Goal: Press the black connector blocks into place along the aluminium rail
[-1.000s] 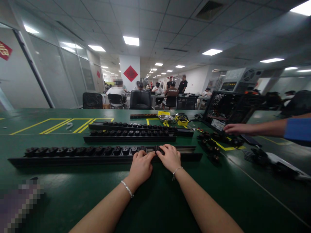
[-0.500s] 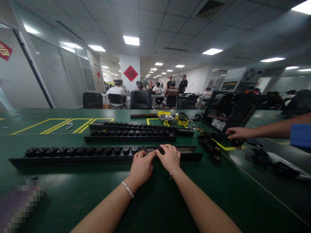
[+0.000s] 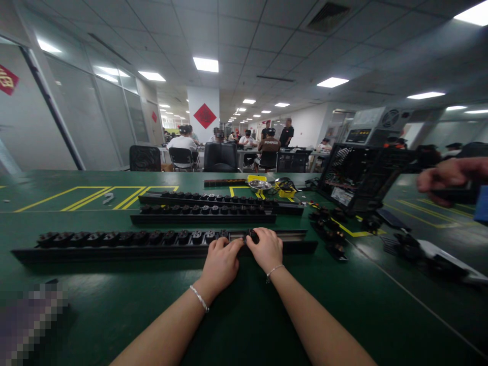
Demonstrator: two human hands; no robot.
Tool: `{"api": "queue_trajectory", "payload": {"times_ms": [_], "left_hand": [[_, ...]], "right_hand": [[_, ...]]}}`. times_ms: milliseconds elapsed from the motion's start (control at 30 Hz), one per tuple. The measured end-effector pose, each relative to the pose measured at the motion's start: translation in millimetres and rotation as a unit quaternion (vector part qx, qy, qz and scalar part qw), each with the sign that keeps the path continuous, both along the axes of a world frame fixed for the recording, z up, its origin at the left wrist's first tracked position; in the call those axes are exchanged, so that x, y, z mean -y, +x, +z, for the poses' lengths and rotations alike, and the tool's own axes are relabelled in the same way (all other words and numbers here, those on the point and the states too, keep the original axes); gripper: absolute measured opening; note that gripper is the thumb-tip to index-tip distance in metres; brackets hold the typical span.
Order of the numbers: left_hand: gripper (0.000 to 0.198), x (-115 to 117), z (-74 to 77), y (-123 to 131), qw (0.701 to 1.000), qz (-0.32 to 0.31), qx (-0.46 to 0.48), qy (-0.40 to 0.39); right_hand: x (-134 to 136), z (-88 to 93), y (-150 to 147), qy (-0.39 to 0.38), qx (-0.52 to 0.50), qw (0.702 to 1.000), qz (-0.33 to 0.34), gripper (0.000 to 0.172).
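Note:
Across the table in front of me lies a long black rail [image 3: 91,257], with a row of round black socket modules [image 3: 154,237] seated in its channel. My right hand [image 3: 267,248] is closed on a small black socket module [image 3: 253,236] above the rail's right part. Beside it, my left hand [image 3: 223,260] grips the rail's near edge, fingers bent; its fingertips almost meet my right thumb. The undersides of both hands' fingers are hidden. To the right of my hands, the channel [image 3: 292,236] shows a bare pale inside.
Two more filled rails [image 3: 204,218] lie behind. Loose black modules [image 3: 330,229] are heaped at right, near an open computer case [image 3: 362,175]. A metal dish [image 3: 260,185] and yellow bin [image 3: 285,191] stand farther back. Another person's hand [image 3: 450,178] is at far right.
The other person's hand has lifted from the loose parts and moved right, with a dark thing in it. My own hands have hardly moved.

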State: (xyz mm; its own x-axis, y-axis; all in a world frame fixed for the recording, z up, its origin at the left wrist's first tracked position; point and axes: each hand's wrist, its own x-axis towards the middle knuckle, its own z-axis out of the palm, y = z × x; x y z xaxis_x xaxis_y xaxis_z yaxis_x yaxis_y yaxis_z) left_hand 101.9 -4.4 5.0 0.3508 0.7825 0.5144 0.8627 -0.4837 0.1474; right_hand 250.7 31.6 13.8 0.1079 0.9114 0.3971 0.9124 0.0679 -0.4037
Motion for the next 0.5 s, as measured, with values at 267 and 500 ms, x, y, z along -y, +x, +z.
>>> {"api": "queue_trajectory", "payload": {"times_ms": [267, 500], "left_hand": [[0.047, -0.3, -0.5, 0.0, 1.000, 0.003, -0.003, -0.003], [0.046, -1.2, -1.4, 0.0, 1.000, 0.002, -0.007, 0.001]], "right_hand": [[1.2, 0.9, -0.4, 0.004, 0.001, 1.000, -0.003, 0.030], [0.7, 0.3, 4.1, 0.019, 0.008, 1.000, -0.008, 0.025]]}}
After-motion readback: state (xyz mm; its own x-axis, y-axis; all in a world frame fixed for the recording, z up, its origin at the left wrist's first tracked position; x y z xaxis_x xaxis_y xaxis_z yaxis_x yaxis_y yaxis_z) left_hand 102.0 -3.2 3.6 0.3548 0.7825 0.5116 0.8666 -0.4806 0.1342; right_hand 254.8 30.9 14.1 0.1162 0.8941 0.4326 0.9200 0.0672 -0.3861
